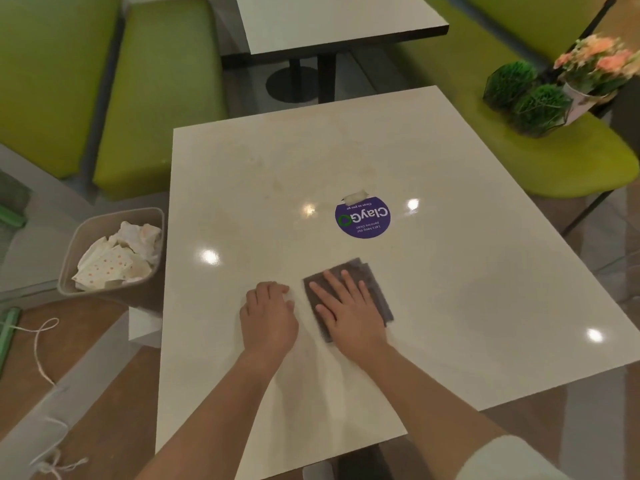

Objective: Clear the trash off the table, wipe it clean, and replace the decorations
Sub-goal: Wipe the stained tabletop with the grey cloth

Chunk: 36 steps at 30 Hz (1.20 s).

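Observation:
My right hand lies flat, fingers straight, on a dark grey cloth spread on the white table. Beside it, my left hand rests on the tabletop with its fingers curled under; whether it holds anything is hidden. A purple round sticker sits mid-table with a small torn paper scrap at its far edge. A beige bin left of the table holds crumpled paper wrappers. Two green ball plants and a pot of pink flowers stand on the green bench at right.
Green benches flank the table on the left and right. Another white table stands beyond. White string lies on the wooden floor at left, near a green strip.

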Motion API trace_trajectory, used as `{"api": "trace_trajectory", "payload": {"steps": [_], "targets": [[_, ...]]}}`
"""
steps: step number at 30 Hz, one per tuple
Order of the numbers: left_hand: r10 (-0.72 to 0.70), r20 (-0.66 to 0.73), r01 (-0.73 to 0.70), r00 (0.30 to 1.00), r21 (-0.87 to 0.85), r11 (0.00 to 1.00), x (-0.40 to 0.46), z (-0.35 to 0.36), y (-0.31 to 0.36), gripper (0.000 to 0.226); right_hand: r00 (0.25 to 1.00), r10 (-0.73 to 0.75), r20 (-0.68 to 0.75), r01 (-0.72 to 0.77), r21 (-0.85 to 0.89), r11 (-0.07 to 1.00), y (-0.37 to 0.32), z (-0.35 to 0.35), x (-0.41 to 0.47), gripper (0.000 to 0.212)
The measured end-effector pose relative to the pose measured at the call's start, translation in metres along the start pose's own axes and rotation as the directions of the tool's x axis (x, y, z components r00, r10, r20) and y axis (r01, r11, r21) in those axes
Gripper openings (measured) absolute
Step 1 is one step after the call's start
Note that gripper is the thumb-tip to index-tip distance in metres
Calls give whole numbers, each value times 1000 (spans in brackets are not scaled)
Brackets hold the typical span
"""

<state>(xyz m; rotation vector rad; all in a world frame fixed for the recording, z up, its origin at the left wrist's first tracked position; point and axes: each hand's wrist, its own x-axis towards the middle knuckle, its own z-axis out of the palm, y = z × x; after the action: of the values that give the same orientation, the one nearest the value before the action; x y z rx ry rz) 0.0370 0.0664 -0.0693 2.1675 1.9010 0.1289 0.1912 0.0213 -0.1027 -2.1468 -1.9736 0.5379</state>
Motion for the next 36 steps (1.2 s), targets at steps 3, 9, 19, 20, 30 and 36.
{"api": "trace_trajectory", "payload": {"steps": [3, 9, 19, 20, 30, 36], "targets": [[-70, -15, 70, 997, 1, 998, 10, -1, 7, 32, 993, 108, -57, -109, -18, 994, 48, -16, 6, 58], [-20, -2, 19, 1000, -62, 998, 34, 3, 21, 38, 945, 316, -85, -321, -60, 945, 133, -56, 30, 48], [-47, -59, 46, 997, -13, 999, 56, 10, 33, 36, 984, 173, -45, -173, -9, 985, 40, -29, 74, 71], [-53, -69, 53, 996, -10, 999, 59, 10, 34, 35, 991, 127, -30, -127, -3, 992, 28, -26, 76, 70], [-23, -6, 23, 1000, 8, 1000, 99, 11, 35, 43, 980, 172, -101, -177, -52, 983, 111, -53, 97, 57], [29, -81, -29, 996, 9, 1000, 104, 19, 32, 38, 913, 381, -148, -387, -10, 922, 138, -70, 117, 49]]}}
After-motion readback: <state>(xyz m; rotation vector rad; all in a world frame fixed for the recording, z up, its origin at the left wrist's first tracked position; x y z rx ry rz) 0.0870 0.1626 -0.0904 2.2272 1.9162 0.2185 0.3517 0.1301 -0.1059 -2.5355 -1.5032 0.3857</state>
